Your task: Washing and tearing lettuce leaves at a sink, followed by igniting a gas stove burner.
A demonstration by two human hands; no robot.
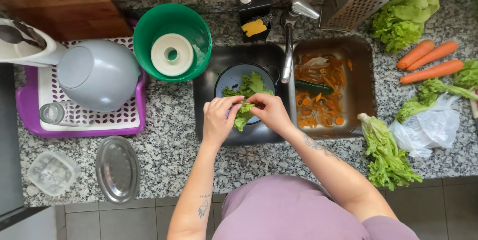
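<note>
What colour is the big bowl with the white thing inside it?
The bowl is green, seen best in the head view, on the counter left of the sink.

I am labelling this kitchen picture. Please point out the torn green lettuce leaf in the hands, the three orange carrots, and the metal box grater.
Torn green lettuce leaf (243, 115): head view, lower part, below the fingers.
Three orange carrots (432, 71): head view, middle of nearest carrot.
Metal box grater (354, 6): head view, perforated face.

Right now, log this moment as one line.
left hand: holds lettuce leaf | right hand: same leaf | below: colander | sink
</note>
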